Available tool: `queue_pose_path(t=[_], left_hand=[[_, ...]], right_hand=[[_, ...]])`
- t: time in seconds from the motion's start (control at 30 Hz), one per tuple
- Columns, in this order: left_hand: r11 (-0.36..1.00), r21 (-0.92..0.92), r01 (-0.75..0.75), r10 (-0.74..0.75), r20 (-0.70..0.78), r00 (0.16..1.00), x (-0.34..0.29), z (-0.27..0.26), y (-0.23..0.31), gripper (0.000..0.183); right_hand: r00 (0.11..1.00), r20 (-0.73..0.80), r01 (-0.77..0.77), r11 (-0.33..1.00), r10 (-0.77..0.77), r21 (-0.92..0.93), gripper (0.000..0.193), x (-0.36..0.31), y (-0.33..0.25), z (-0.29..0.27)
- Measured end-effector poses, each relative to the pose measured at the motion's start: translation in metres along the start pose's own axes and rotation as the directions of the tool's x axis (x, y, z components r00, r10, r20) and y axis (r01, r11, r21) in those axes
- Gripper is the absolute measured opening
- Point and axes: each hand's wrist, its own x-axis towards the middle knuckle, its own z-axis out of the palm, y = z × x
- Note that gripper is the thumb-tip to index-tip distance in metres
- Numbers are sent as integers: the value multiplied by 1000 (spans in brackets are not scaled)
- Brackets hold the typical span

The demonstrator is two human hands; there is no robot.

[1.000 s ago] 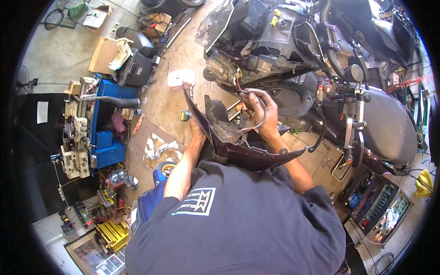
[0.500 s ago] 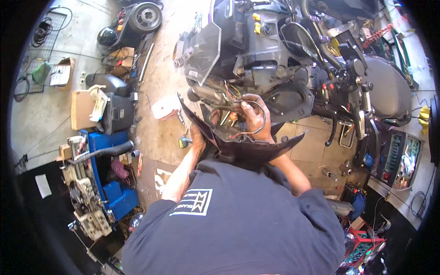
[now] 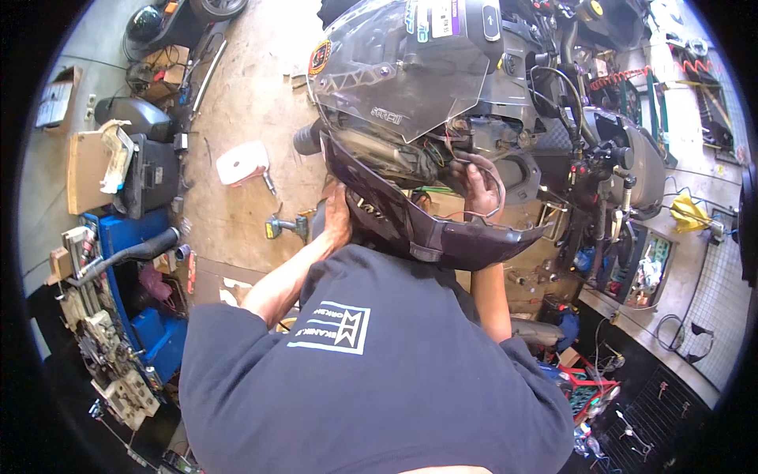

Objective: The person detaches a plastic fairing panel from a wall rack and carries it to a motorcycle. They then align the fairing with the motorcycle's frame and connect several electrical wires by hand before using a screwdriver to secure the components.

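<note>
A dark, glossy scooter fairing panel (image 3: 466, 246) stands tilted right in front of my chest. My left hand (image 3: 337, 213) grips its left edge, with the fingers partly hidden behind it. Beyond the panel's right half, my right hand (image 3: 478, 192) is raised, its fingers closed on a thin dark cable (image 3: 500, 189) that loops down toward the panel. Thin coloured wires (image 3: 433, 150) show at the opened front of the scooter (image 3: 513, 118), just past the panel. Above them spreads the scooter's smoky windscreen (image 3: 426, 95).
On the floor to the left lie a white-and-pink part (image 3: 242, 163) and a cordless drill (image 3: 289, 227). Farther left are a black seat-like part (image 3: 150, 170), a cardboard box (image 3: 87, 174) and a blue cart (image 3: 130, 276). An open tool tray (image 3: 639, 272) stands at the right.
My view has shifted, and the windscreen shows more fully now. The panel has turned so that more of its outer face shows. Both hands keep their holds.
</note>
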Motion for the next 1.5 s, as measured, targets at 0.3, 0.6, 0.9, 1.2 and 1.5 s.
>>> queue_pose_path(t=[0.3,0.6,0.9,1.2,1.5], left_hand=[[945,264,-194,160,142,977,35,-28,-22,39],[651,726,-224,380,-55,923,34,-37,-10,24],[259,638,-726,698,396,597,-28,85,117,17],[333,800,-500,149,479,865,-16,154,127,43],[607,756,-244,16,296,955,-2,154,118,31]], right_hand=[[996,76,-57,983,45,172,21,5,12,-13],[984,167,85,980,-55,-178,24,-10,-2,15],[991,69,-93,969,111,-227,30,3,11,11],[993,10,-106,949,114,-298,28,4,3,10],[998,-28,-69,892,63,-446,26,-1,-4,11]])
